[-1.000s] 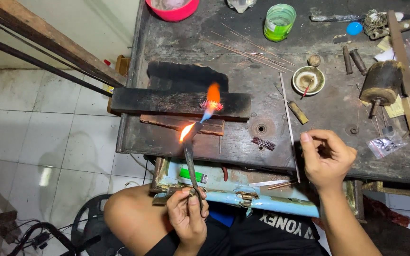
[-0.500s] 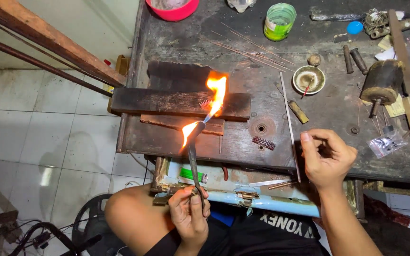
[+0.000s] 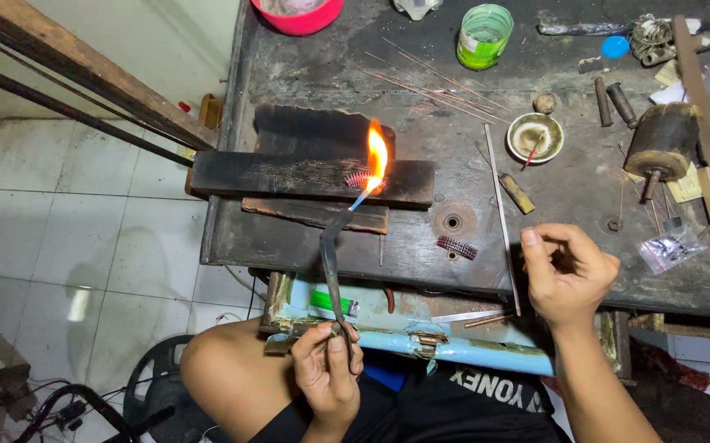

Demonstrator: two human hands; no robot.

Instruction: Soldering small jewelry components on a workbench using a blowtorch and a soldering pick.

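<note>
My left hand [image 3: 328, 369] grips the handle of a thin black torch [image 3: 330, 262] near my knee. Its bent tip points up at the bench, and an orange flame [image 3: 377, 156] plays on a small glowing mesh piece [image 3: 358, 180] lying on a charred black block [image 3: 305, 176]. A second small mesh piece [image 3: 456, 247] lies on the bench, right of the torch tip. My right hand [image 3: 564, 275] rests at the bench's front edge with fingers curled; I cannot make out anything between them.
A dark worn workbench [image 3: 584, 205] carries thin wires [image 3: 429, 78], a long metal rod [image 3: 499, 213], a small dish [image 3: 535, 135], a green cup [image 3: 483, 37], a pink bowl [image 3: 299, 12], a wooden mallet head [image 3: 662, 148] and a plastic bag [image 3: 671, 246]. White tiled floor [image 3: 59, 230] lies left.
The flame has lengthened and shifted from the torch tip and block edge onto the mesh piece, which now glows. Both hands have stayed nearly in place.
</note>
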